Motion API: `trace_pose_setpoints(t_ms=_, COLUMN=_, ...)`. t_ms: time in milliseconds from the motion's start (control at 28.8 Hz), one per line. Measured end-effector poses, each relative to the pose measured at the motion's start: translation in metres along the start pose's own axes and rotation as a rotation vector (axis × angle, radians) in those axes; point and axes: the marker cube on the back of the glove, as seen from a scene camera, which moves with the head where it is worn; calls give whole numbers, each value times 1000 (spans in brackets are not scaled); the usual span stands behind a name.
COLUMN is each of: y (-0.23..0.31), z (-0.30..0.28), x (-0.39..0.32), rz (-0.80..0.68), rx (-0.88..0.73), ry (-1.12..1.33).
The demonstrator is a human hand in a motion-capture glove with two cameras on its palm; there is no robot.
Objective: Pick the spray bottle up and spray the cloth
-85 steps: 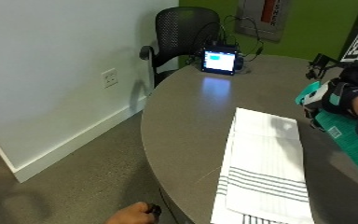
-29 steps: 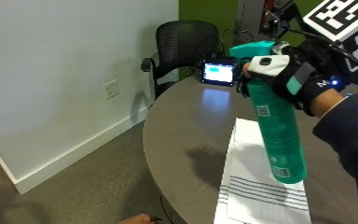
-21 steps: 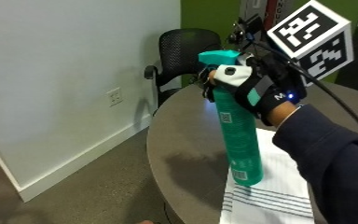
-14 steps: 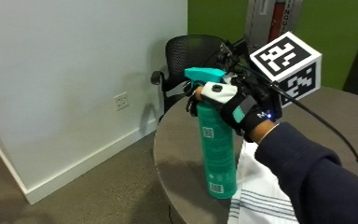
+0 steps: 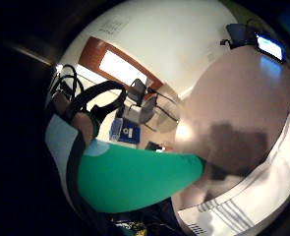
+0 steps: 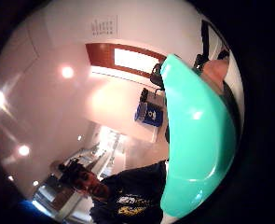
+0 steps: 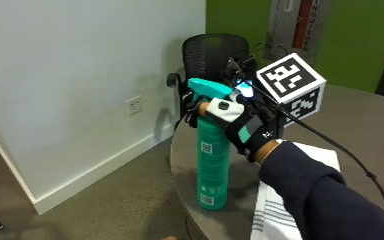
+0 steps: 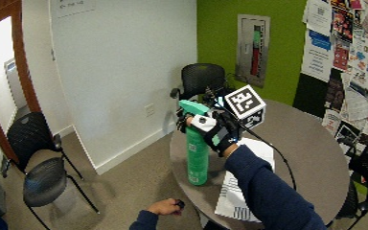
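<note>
Grip wrapping the neck of the spray bottle just under the teal head, apparently for trigger reach. Holding bottle upright at the surface edge, base near or on it, just beside the striped cloth. Nozzle pointing away from cloth; spraying not yet possible.

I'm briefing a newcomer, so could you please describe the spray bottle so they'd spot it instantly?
Find the round grey table by the green wall. At its near edge, beside the striped cloth, the gloved right hand grips the bottle by its neck. It is tall, slim and teal, unlike anything nearby.
</note>
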Motion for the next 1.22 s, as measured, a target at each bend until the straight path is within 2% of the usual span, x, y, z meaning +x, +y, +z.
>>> trace_pose_setpoints(t_ms=417, y=-24, z=0, x=-28, rz=-82, rx=4, ry=41)
trace_pose_setpoints(t_ms=1007, y=-19, z=4, x=-28, rz=-54, rx=-217, ry=158)
trace_pose_setpoints(t_ms=1215, y=-1, z=-14, x=-15, rz=-39, rx=-300, ry=181)
